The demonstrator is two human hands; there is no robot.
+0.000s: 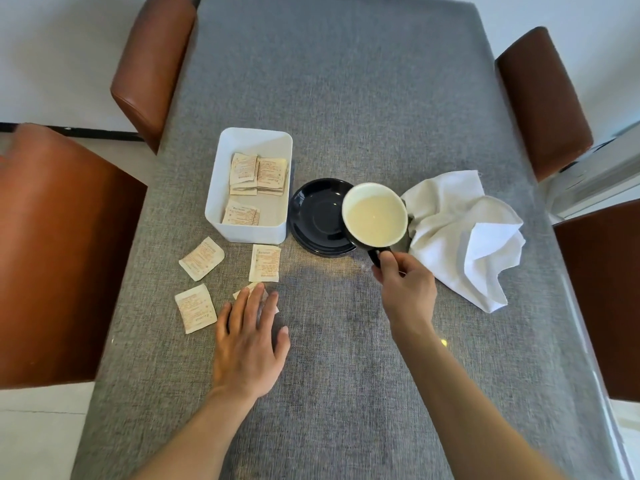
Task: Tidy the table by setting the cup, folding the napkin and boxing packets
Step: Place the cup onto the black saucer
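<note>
Your right hand [403,284] pinches the handle of the cup [375,214], thumb and fingers curled round it, holding the cup tilted over the right edge of the dark saucer [317,218]; whether its base touches the saucer you cannot tell. The cup is black outside and cream inside. Your left hand [250,344] lies flat with fingers spread and straight, fingertips pressing on one packet [246,292] that is mostly hidden beneath them. Three more packets [265,263] lie loose just beyond and to the left of that hand, near the white box [251,233]. The box stands just left of the saucer and holds several packets in small stacks. A crumpled white napkin [464,233] lies right of the cup, close to your right hand. All of it rests on a table [346,98] covered in grey woven cloth. Brown leather chairs [52,254] stand along both long sides, on a pale floor.
</note>
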